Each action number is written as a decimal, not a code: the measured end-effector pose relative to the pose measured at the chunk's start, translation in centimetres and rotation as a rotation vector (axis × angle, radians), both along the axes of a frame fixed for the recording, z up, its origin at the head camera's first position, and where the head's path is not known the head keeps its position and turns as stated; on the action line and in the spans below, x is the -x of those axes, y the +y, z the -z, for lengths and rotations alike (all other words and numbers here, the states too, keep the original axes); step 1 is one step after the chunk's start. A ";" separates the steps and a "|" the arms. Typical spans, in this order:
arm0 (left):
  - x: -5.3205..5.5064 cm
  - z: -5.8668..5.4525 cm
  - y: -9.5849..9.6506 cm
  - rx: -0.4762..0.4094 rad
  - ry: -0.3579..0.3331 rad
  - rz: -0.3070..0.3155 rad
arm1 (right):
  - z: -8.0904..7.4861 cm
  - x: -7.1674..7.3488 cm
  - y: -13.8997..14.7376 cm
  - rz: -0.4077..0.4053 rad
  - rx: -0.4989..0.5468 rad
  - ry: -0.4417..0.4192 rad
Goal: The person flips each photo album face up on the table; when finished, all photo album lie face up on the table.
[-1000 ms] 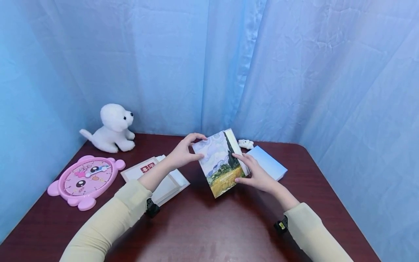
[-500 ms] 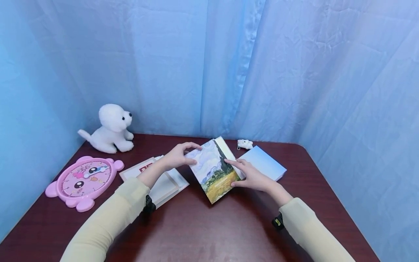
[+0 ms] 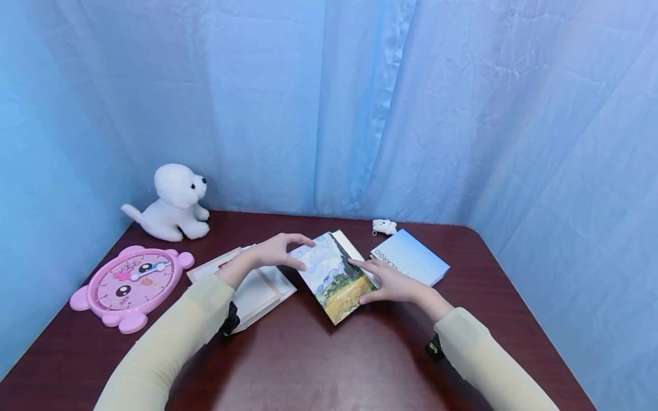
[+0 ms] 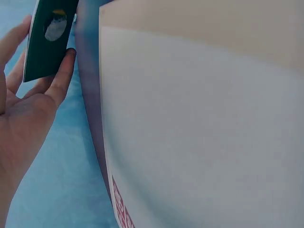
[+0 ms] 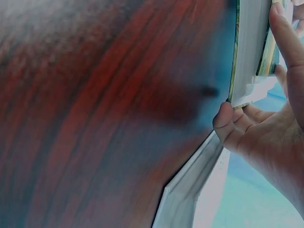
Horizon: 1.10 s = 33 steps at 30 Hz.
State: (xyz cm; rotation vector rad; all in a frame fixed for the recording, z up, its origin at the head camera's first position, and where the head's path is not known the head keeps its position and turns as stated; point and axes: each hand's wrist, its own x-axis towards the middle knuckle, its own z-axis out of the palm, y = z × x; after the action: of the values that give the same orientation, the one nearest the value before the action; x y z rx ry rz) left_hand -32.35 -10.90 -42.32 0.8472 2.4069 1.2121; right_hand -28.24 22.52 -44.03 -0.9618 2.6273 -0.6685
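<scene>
Between my two hands is a thick book (image 3: 336, 279) with a painted landscape cover of pale sky, dark tree and yellow field. My left hand (image 3: 275, 252) grips its upper left side, thumb on the cover. On the lower right side, my right hand (image 3: 394, 284) holds it with thumb and fingers spread along the edge. In the left wrist view a dark green end of the book (image 4: 52, 42) shows between the fingers. The right wrist view shows the page edges of the book (image 5: 251, 47) in my grip. Whether its underside touches the table cannot be told.
A pale stack of flat books (image 3: 262, 294) lies under my left forearm. At right is a blue-white POLAROID book (image 3: 413, 257), with a small white plush charm (image 3: 384, 226) behind it. A white plush dog (image 3: 177, 202) and a pink clock (image 3: 135, 285) stand left on the table (image 3: 329, 365).
Both hands have lowered the painted book toward the table and slightly left, and it lies flatter. The lettering on the POLAROID book has come into view.
</scene>
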 end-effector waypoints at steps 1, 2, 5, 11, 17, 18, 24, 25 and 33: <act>0.1 0.1 0.0 0.010 0.012 0.010 | 0.0 0.0 0.0 -0.001 0.004 -0.005; 0.2 0.1 -0.1 0.023 0.025 0.019 | 0.1 0.0 0.0 -0.004 0.007 -0.006; 0.4 0.2 -0.1 0.071 0.046 0.040 | 0.2 0.2 0.0 -0.006 0.014 -0.008; 0.3 0.5 0.1 0.186 0.058 0.070 | 0.3 0.4 -0.2 -0.015 0.023 -0.018; 0.1 0.7 0.1 0.223 0.041 0.091 | 0.4 0.5 -0.4 -0.038 0.015 -0.014; 0.1 0.7 0.1 0.229 0.043 0.094 | 0.4 0.5 -0.4 -0.040 0.013 -0.011; 0.1 0.5 0.2 0.272 0.042 0.120 | 0.4 0.3 -0.3 -0.056 -0.004 0.015; 0.0 0.4 0.3 0.283 0.038 0.126 | 0.4 0.3 -0.3 -0.059 -0.007 0.017; -0.2 0.0 0.6 0.358 0.040 0.140 | 0.8 0.0 -0.1 -0.060 -0.004 0.031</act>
State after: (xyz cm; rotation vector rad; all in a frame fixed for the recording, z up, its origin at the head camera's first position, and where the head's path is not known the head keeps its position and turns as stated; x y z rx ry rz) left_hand -32.11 -10.34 -42.32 0.9113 2.4434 0.6900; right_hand -28.21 22.41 -44.79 -1.0537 2.6141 -0.6393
